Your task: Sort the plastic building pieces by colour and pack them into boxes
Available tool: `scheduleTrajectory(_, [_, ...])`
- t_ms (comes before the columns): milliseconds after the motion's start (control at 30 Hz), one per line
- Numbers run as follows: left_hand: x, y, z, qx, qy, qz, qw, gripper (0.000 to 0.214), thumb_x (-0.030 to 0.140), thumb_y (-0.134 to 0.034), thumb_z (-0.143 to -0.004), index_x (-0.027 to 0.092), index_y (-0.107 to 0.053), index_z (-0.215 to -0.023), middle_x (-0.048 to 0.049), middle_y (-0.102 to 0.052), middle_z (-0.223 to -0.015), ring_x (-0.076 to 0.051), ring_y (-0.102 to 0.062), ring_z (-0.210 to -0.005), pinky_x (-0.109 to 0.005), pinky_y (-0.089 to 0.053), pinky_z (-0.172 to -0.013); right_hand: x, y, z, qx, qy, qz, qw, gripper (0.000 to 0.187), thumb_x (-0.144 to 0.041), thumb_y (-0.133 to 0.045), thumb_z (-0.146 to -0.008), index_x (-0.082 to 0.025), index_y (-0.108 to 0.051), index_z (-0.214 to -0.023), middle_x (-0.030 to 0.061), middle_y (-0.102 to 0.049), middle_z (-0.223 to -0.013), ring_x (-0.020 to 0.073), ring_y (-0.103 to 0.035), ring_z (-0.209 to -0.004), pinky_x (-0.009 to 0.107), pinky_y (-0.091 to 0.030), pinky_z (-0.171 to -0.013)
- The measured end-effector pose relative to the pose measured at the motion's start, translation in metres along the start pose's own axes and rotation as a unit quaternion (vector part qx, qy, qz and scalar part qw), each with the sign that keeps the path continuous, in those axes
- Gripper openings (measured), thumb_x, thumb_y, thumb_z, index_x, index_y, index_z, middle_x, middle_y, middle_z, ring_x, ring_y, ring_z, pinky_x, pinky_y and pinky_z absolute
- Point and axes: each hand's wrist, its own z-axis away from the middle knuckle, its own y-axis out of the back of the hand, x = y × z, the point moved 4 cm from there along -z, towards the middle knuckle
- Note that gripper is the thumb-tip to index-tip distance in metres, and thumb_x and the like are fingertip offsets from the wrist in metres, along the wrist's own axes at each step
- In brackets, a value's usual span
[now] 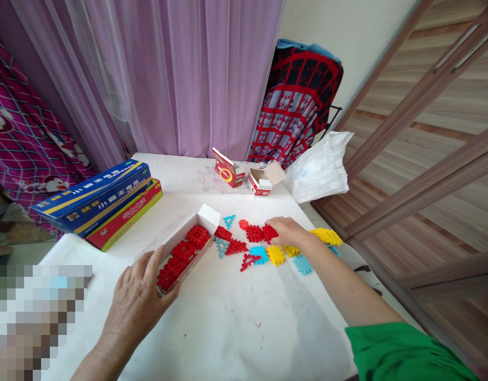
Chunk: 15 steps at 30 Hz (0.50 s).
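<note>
An open white cardboard box [209, 217] lies on the white table, filled with red plastic building pieces [184, 253]. My left hand [138, 299] rests at the box's near end, thumb and fingers wrapped round its corner. My right hand [288, 231] reaches out to the right, fingers closed on a red piece [269, 233]. Around it lie loose pieces: red [255, 233], blue [259, 254], yellow [276, 255] and more yellow [327, 236] to the right. A blue triangle [229, 220] sits near the box's far flap.
Two long boxes, blue over red [101, 203], are stacked at the table's left. Two small open red cartons [229, 170] [263, 182] stand at the back, with a white plastic bag [322, 166] beside them. A curtain and a wooden sliding door bound the table.
</note>
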Motion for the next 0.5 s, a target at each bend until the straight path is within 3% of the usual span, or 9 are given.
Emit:
scheduleTrajectory(133, [0.001,0.0,0.0,-0.003,-0.001,-0.007,1.0,0.074,0.046,-0.05,-0.084,0.016,-0.027,-0.147,-0.0184,-0.054,-0.129,-0.034,-0.058,-0.109,-0.047,-0.046,-0.092,0.008,-0.003,0.001,-0.024,-0.023,-0.012,0.999,0.059,-0.032,-0.065,-0.073,-0.019,-0.055,-0.13,0.0146,-0.058,-0.134,0.0301,-0.055,-0.121,0.038,-0.042,-0.096])
scheduleTrajectory(300, [0.002,0.0,-0.001,0.0,-0.005,-0.011,1.0,0.075,0.047,-0.051,-0.084,0.018,-0.025,-0.148,-0.0178,-0.054,-0.129,-0.034,-0.057,-0.109,-0.047,-0.046,-0.092,0.01,-0.012,-0.006,-0.021,-0.015,-0.017,1.0,0.082,-0.033,-0.069,-0.069,-0.019,-0.041,-0.145,0.0149,-0.043,-0.149,0.03,-0.043,-0.134,0.04,-0.037,-0.105])
scheduleTrajectory(500, [0.002,0.001,0.0,-0.002,-0.006,-0.018,1.0,0.073,0.048,-0.049,-0.085,0.017,-0.025,-0.147,-0.017,-0.053,-0.129,-0.034,-0.057,-0.109,-0.047,-0.046,-0.093,0.012,-0.02,-0.017,-0.03,-0.001,0.0,1.0,0.075,-0.029,-0.069,-0.068,-0.021,-0.048,-0.139,0.0138,-0.059,-0.134,0.029,-0.054,-0.122,0.035,-0.041,-0.098])
